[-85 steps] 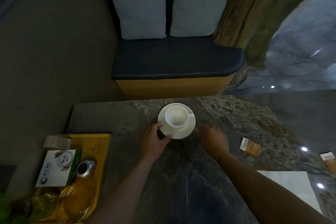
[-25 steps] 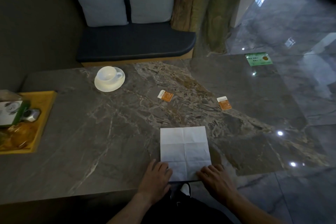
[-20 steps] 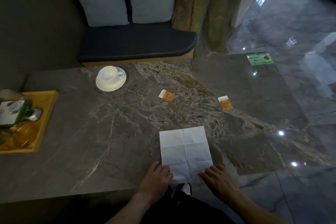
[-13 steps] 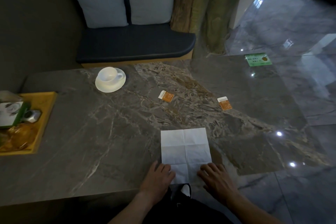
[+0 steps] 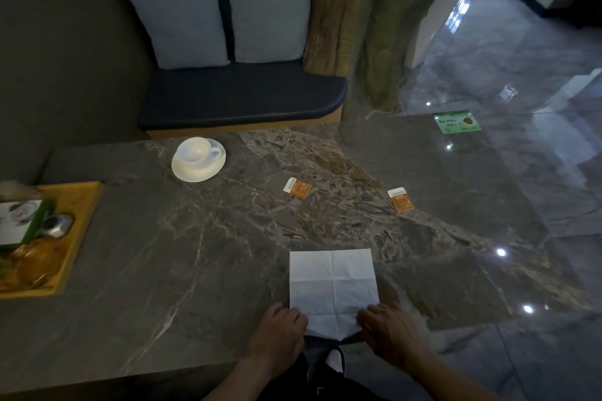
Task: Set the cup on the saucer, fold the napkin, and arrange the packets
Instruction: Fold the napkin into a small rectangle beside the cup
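A white cup (image 5: 195, 150) stands on a white saucer (image 5: 198, 169) at the far left of the marble table (image 5: 163, 254). A white napkin (image 5: 332, 283), unfolded with crease lines, lies at the near edge. My left hand (image 5: 280, 332) pinches its near left corner and my right hand (image 5: 391, 332) pinches its near right corner; the near edge is lifted slightly off the table. Two orange packets lie apart mid-table, one (image 5: 297, 187) towards the cup and one (image 5: 401, 200) further right.
A yellow tray (image 5: 78, 221) at the left edge holds a green-and-white box, a small metal jar and wrapped items. A green card (image 5: 456, 122) lies at the far right. Beyond the table is a dark bench (image 5: 241, 98) with two cushions.
Both hands left the cup and saucer and came to the napkin's near corners. Over the last second they closed on the corners and the near edge started to lift.
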Demonstrator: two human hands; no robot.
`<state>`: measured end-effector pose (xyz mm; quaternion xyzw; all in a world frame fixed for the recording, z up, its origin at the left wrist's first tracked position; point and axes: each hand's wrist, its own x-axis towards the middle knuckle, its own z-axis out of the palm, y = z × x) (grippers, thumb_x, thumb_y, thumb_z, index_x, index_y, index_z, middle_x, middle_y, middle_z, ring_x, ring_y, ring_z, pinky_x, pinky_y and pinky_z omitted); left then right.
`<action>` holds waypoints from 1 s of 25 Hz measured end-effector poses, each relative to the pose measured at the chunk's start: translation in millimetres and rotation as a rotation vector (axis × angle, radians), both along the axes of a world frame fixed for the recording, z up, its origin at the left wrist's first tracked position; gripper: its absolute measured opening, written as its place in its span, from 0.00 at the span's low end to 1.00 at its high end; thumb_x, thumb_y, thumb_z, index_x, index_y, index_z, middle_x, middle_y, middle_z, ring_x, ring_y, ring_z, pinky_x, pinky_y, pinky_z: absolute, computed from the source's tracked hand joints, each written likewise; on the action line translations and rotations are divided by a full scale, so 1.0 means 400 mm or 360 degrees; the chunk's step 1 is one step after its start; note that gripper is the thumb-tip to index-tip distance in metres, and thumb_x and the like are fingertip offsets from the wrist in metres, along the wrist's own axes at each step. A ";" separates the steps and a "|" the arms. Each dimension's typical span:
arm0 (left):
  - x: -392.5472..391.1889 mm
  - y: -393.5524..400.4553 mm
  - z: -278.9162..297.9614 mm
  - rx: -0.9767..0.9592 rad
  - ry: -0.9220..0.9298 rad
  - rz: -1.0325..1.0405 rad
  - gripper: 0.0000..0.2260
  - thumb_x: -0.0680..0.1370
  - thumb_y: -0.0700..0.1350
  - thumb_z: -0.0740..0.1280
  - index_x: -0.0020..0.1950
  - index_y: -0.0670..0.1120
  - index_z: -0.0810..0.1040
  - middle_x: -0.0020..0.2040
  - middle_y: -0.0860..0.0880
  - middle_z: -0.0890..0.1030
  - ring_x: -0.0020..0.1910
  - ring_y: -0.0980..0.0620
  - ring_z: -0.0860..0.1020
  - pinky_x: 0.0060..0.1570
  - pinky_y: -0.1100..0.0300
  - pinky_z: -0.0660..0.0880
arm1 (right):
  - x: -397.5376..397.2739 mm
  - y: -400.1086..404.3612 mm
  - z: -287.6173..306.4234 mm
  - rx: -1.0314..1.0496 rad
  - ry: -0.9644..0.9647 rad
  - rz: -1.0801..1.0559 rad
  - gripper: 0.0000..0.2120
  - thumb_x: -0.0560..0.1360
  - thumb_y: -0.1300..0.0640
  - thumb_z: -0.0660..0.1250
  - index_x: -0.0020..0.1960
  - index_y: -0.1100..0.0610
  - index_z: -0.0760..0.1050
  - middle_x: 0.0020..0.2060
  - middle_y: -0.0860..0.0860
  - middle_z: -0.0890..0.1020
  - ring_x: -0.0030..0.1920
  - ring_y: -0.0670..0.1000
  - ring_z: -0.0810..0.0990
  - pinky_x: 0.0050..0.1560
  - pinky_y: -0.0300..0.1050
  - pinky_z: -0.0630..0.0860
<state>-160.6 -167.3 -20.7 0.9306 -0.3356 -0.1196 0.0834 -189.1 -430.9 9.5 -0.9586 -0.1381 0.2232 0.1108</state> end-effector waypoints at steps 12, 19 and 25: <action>0.130 -0.029 0.052 -0.0464 0.0358 0.0674 0.06 0.79 0.50 0.60 0.49 0.51 0.76 0.49 0.54 0.80 0.44 0.56 0.77 0.40 0.63 0.74 | 0.128 -0.022 0.021 0.0305 0.0026 -0.0530 0.12 0.78 0.48 0.62 0.60 0.45 0.75 0.57 0.45 0.79 0.55 0.45 0.76 0.52 0.38 0.72; 0.174 -0.031 0.017 -0.0396 0.0399 0.0845 0.06 0.80 0.49 0.61 0.52 0.51 0.77 0.51 0.53 0.79 0.45 0.58 0.75 0.42 0.64 0.74 | 0.185 -0.024 -0.011 0.0294 0.0010 -0.0659 0.10 0.78 0.50 0.64 0.58 0.44 0.75 0.53 0.44 0.80 0.50 0.43 0.77 0.50 0.39 0.76; 0.200 -0.029 -0.004 -0.0392 0.0340 0.0875 0.06 0.80 0.50 0.60 0.54 0.53 0.76 0.51 0.54 0.78 0.47 0.59 0.73 0.42 0.67 0.69 | 0.187 -0.025 -0.052 0.0248 -0.0047 -0.0739 0.11 0.78 0.50 0.63 0.60 0.43 0.74 0.55 0.44 0.79 0.57 0.46 0.75 0.58 0.45 0.72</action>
